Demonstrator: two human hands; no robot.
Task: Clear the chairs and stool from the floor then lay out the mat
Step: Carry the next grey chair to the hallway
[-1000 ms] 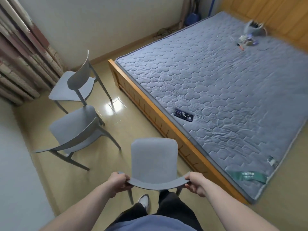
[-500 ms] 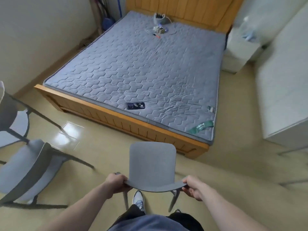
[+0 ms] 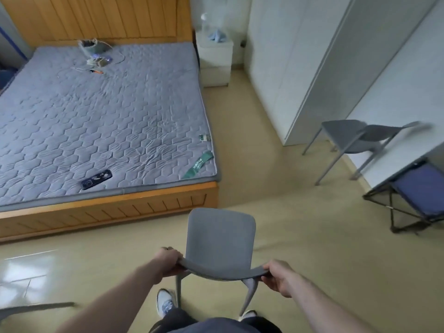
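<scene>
Bare floor (image 3: 276, 188) ahead lies between the bed (image 3: 108, 207) and second chair (image 3: 355, 140).

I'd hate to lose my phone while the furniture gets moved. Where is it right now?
In the head view, the phone lies on the mattress near the bed's foot edge, left of the green label.

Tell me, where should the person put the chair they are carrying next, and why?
Probably carry it a bit further right and set it down beside the other grey chair by the white wardrobe. The left hand and right hand both grip the backrest of the held chair, a chair already stands there with a folding stool near it, and the floor between looks open.
</scene>
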